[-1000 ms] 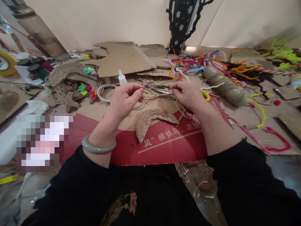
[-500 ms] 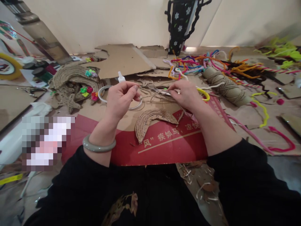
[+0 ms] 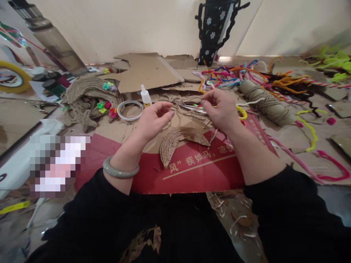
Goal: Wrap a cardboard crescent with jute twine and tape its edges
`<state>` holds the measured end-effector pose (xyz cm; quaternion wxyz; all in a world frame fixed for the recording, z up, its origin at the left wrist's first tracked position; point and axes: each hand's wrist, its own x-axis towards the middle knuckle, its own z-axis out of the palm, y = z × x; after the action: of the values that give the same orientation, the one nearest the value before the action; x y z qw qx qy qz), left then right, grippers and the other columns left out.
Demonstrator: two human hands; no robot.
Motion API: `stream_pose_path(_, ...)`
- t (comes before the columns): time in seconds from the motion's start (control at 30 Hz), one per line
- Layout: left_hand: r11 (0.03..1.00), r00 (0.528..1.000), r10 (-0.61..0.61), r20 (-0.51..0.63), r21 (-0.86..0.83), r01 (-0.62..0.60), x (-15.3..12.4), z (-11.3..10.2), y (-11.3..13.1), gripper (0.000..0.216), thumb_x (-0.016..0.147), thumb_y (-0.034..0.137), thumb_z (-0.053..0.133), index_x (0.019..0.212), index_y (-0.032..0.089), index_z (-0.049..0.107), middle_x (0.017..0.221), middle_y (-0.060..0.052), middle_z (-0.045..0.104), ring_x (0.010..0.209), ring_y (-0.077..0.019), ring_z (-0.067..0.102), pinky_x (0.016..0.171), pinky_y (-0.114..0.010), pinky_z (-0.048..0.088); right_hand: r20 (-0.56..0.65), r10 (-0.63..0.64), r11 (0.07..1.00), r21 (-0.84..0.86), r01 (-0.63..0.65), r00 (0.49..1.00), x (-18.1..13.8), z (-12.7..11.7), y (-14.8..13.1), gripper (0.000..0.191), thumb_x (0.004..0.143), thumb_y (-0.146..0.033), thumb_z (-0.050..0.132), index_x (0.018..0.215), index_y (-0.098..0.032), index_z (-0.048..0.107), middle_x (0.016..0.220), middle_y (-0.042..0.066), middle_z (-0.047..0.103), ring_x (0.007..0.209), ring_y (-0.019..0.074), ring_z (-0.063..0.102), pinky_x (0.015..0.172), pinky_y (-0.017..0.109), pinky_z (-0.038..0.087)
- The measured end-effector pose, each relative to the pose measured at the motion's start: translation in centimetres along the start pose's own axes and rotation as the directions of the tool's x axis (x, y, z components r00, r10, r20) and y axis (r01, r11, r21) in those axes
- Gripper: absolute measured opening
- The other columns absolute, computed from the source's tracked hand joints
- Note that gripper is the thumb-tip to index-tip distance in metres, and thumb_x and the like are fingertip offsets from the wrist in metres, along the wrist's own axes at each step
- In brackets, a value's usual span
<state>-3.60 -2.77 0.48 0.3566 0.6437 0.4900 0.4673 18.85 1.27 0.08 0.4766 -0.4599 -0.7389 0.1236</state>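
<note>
My left hand (image 3: pixel 155 122) hovers beside a white glue bottle (image 3: pixel 146 96), its thumb and forefinger apart with nothing visible between them. In my right hand (image 3: pixel 221 109), thumb and forefinger are pinched on a strand of brown twine (image 3: pixel 189 99). Loose twine pieces and the scissors (image 3: pixel 192 107) with yellow handles lie just beyond and under the right hand. Below and between both hands rests an arch-shaped piece of cardboard covered in rows of twine (image 3: pixel 178 140). It lies on a red and brown cardboard sheet (image 3: pixel 153 175).
Rolls of tape (image 3: pixel 130 110) and twine-wrapped arches with coloured flowers (image 3: pixel 90 91) lie at left. A twine spool (image 3: pixel 268 104) and a heap of pipe cleaners (image 3: pixel 233 75) lie at right. A black floral tumbler (image 3: pixel 211 33) stands at the back.
My left hand has opened its pinch and come slightly right and down, uncovering the glue bottle and tape roll. My right hand has risen slightly, still pinching twine.
</note>
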Motion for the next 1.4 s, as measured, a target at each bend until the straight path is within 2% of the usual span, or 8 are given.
stream_pose_path(0.3,0.987,0.996,-0.006,0.092,0.162,-0.009,-0.1,0.3,-0.1,0.049,0.074,0.028,0.069,0.121,0.016,0.061,0.110,-0.011,0.069,0.071,-0.0120,0.060,0.073,-0.031,0.053,0.107,0.033,0.982,-0.186,-0.013,0.994,-0.2,0.2,0.0,0.008,0.081,-0.027,0.056,0.081,-0.022,0.062,0.071,0.003,0.063,0.068,0.0193,0.057,0.067,0.035,0.044)
stream_pose_path(0.53,0.859,0.992,0.061,-0.107,0.513,0.002,0.3,-2.1,-1.1,0.017,0.069,0.026,0.072,0.086,0.022,0.074,0.079,-0.004,0.071,0.070,-0.0181,0.061,0.071,-0.032,0.048,0.180,-0.009,0.954,-0.294,0.063,0.984,0.3,-0.6,0.5,0.014,0.088,-0.031,0.054,0.092,-0.024,0.065,0.105,0.012,0.070,0.107,0.0293,0.060,0.096,0.045,0.044)
stream_pose_path(0.77,0.770,0.997,0.000,0.079,0.636,-0.050,-0.4,-2.6,-2.1,0.015,0.063,0.018,0.073,0.052,0.024,0.065,0.055,-0.003,0.056,0.061,-0.0206,0.053,0.064,-0.033,0.042,0.127,-0.064,0.969,-0.228,0.092,0.990,0.1,-0.9,-0.3,0.016,0.088,-0.028,0.051,0.088,-0.027,0.067,0.101,0.007,0.072,0.103,0.0265,0.063,0.096,0.045,0.047)
stream_pose_path(0.93,0.848,0.999,-0.037,-0.036,0.527,0.050,-0.4,-2.3,-1.3,0.009,0.070,0.021,0.067,0.061,0.023,0.068,0.061,-0.002,0.061,0.063,-0.0197,0.055,0.066,-0.033,0.040,-0.019,-0.039,0.983,-0.178,0.034,0.999,-0.2,-0.8,-0.2,0.020,0.088,-0.028,0.051,0.092,-0.022,0.069,0.090,0.006,0.073,0.087,0.0234,0.066,0.082,0.040,0.049)
stream_pose_path(1.03,0.924,0.996,-0.024,-0.087,0.379,0.055,-0.4,-2.1,-0.8,0.007,0.074,0.025,0.066,0.068,0.021,0.068,0.066,-0.001,0.067,0.063,-0.0162,0.056,0.064,-0.030,0.041,0.196,-0.083,0.985,-0.130,0.110,0.977,-0.5,-0.2,-0.6,0.017,0.086,-0.029,0.056,0.092,-0.022,0.071,0.088,0.004,0.073,0.083,0.0209,0.065,0.079,0.036,0.049)
stream_pose_path(1.17,0.994,0.994,-0.097,-0.056,0.038,0.099,-0.6,-1.4,0.0,0.009,0.076,0.027,0.064,0.074,0.018,0.067,0.071,-0.002,0.070,0.062,-0.0122,0.056,0.060,-0.026,0.042,0.501,-0.099,0.904,-0.316,0.288,0.860,-0.2,0.1,0.3,0.013,0.080,-0.020,0.061,0.082,-0.024,0.074,0.090,0.007,0.073,0.095,0.0254,0.062,0.089,0.042,0.046)
stream_pose_path(1.27,0.975,0.985,-0.175,-0.009,-0.143,0.172,-0.8,-1.0,0.7,0.006,0.074,0.024,0.065,0.073,0.018,0.065,0.071,-0.003,0.069,0.061,-0.0104,0.056,0.056,-0.024,0.041,0.269,-0.004,0.880,-0.456,0.131,0.963,0.5,-0.9,1.5,0.025,0.079,-0.014,0.053,0.091,-0.021,0.074,0.104,0.011,0.072,0.104,0.0293,0.060,0.094,0.048,0.044)
stream_pose_path(1.4,0.937,0.973,-0.225,0.045,-0.263,0.229,-0.9,-1.0,1.1,0.002,0.070,0.020,0.066,0.072,0.019,0.065,0.067,-0.002,0.068,0.060,-0.0101,0.058,0.056,-0.023,0.043,0.156,0.127,0.970,-0.228,-0.090,0.980,1.0,-2.2,2.1,0.032,0.072,-0.016,0.057,0.100,-0.019,0.072,0.100,0.009,0.073,0.090,0.0272,0.065,0.081,0.044,0.051)
